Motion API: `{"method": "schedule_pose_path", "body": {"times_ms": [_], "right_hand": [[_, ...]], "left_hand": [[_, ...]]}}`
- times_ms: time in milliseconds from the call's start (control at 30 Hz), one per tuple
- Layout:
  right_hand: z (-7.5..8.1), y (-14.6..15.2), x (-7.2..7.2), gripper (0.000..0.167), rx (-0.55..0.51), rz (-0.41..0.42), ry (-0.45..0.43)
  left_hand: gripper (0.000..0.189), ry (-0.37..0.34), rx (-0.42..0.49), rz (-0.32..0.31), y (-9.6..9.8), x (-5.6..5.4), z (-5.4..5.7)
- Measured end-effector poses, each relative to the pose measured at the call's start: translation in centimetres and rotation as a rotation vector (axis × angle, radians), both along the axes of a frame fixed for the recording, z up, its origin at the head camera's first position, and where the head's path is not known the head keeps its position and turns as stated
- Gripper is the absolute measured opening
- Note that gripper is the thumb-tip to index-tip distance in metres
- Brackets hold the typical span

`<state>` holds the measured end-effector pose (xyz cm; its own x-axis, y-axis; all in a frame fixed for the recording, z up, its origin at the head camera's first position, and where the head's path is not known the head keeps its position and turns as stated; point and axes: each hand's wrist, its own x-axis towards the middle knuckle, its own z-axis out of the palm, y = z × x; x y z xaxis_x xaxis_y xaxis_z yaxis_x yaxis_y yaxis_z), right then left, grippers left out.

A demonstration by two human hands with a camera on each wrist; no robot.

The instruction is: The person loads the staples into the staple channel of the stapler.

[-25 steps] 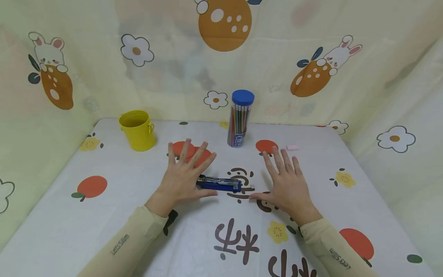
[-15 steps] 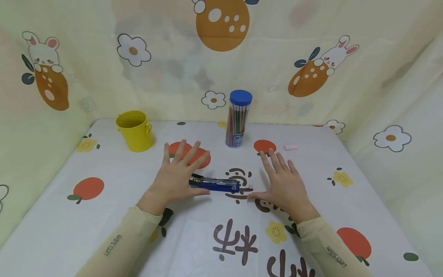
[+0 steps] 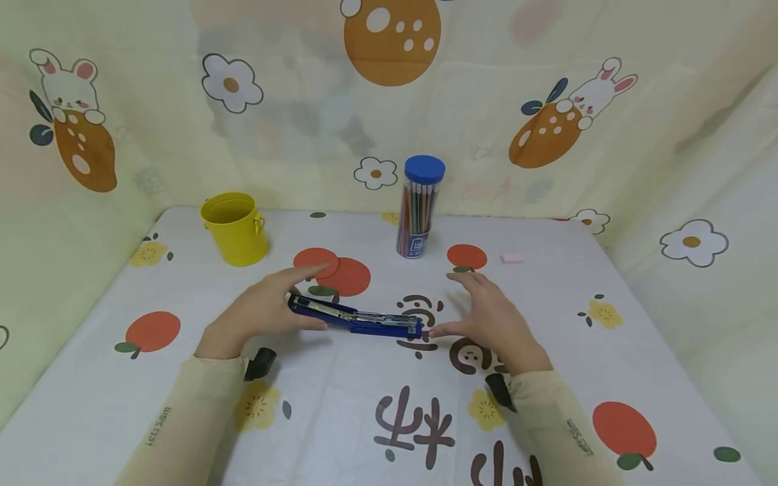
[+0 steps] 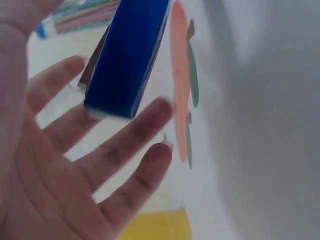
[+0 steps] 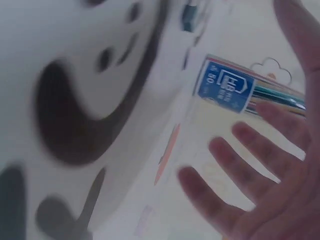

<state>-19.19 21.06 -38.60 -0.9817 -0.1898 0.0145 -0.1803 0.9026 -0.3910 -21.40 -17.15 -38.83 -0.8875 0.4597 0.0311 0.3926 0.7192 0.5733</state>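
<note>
A long blue stapler (image 3: 383,325) with a bare metal top lies across the middle of the table, bent slightly along its length. My left hand (image 3: 258,310) is around its left end, thumb on the near side and fingers on the far side. In the left wrist view those fingers are spread and relaxed beside the blue body of the stapler (image 4: 130,55). Just off the other end is my right hand (image 3: 495,324), its thumb tip close to the stapler. The right wrist view shows that hand's fingers (image 5: 210,192) apart, holding nothing.
Behind the stapler stands a clear tube of pencils (image 3: 418,216) with a blue lid. A yellow bucket (image 3: 237,233) is at the back left. A small pink eraser (image 3: 512,258) lies at the back right. Patterned curtains (image 3: 304,135) close off the back and sides.
My left hand has moved left and turned from palm-down to sideways, uncovering the stapler's left end. The right hand has also turned sideways, staying near the right end. The stapler stays in place.
</note>
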Motion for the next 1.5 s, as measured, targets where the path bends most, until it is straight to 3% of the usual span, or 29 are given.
{"method": "schedule_pose_path", "body": {"times_ms": [133,300,433,700,1067,1500], "right_hand": [[0.1,-0.3,-0.6,0.107,-0.09,0.03,-0.123],[0.0,-0.4,-1.1,0.099,-0.182,0.038,-0.222],[-0.4,-0.2,-1.2,0.092,-0.236,0.006,-0.298],[-1.2,0.6,-1.2,0.074,-0.316,-0.014,-0.36],[-1.4,1.0,-1.7,0.056,-0.294,0.055,-0.369],[-1.6,1.2,-1.7,0.039,-0.316,0.053,-0.38]], "left_hand": [[0.088,-0.132,0.121,0.005,-1.3,-0.7,-1.2],[0.074,-0.252,0.348,-0.029,-2.1,-1.3,-3.3],[0.064,-0.306,0.49,-0.034,-2.2,-1.2,-4.2],[0.056,-0.394,0.657,-0.02,-2.6,-1.1,-5.3],[0.055,-0.451,0.701,0.042,-2.5,-1.5,-5.4],[0.056,-0.448,0.734,0.029,-2.5,-1.6,-5.5]]}}
